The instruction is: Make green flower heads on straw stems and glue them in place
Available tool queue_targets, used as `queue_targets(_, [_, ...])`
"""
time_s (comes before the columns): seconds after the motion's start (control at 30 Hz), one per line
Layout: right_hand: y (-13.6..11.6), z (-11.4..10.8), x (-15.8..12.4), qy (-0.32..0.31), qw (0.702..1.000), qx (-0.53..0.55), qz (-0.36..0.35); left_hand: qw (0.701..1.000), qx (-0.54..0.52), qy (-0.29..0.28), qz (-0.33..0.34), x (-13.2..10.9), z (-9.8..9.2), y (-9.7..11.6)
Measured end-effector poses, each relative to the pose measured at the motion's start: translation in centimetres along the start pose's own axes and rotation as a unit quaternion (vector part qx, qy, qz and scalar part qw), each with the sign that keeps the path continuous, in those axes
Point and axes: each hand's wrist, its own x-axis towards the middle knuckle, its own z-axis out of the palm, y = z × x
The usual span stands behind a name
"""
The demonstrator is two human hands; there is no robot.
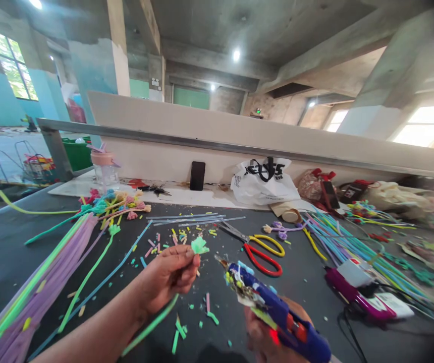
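Pinching a green pipe cleaner (199, 245) just below its folded mint tip, our left hand (167, 275) hangs over the near middle of the bench (315, 282). The thumb and fingertips are closed tight on the stem, which trails down past the wrist toward the near edge. Just to the right of it, our right hand (266, 335) is wrapped around the grip of a blue glue gun (277, 307). The picture's lower edge cuts off part of that hand. The gun tilts up and to the left, and its crusted nozzle sits close to the mint tip but apart from it.

Behind the gun, red and yellow scissors (258, 249) lie flat near the bench's middle, with cut scraps (179, 237) scattered to their left. A few clear glue sticks (194, 219) lie side by side beyond the scraps. Along the left edge we see a thick bundle of purple and green stems (43, 282), and a heap of finished coloured pieces (114, 201) toward the far left corner. On the right side a purple tool (353, 290) rests on more loose stems (353, 242). At the far edge a white bag (264, 181) sits beside a dark phone (197, 175) leaning upright.
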Motion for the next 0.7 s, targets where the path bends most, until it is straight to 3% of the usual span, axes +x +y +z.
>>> queue_targets(0.1, [-0.4,0.2,0.1,0.002,1.0,-0.002,-0.012,0.99,-0.135,-0.021,-0.047,-0.1,0.7,-0.4])
queue_targets(0.23, [-1.2,0.3,0.3,0.018,0.998,-0.029,-0.046,0.978,-0.197,0.006,-0.07,-0.1,1.5,-0.6])
queue_targets(0.53, [-1.5,1.1,0.6,0.038,0.991,-0.107,-0.073,0.985,-0.164,0.009,-0.052,-0.2,2.1,-0.8])
queue_targets(0.7, [-1.1,1.5,0.6,0.03,0.992,-0.113,-0.053,0.989,-0.135,0.011,-0.055,-0.4,2.4,-0.7])
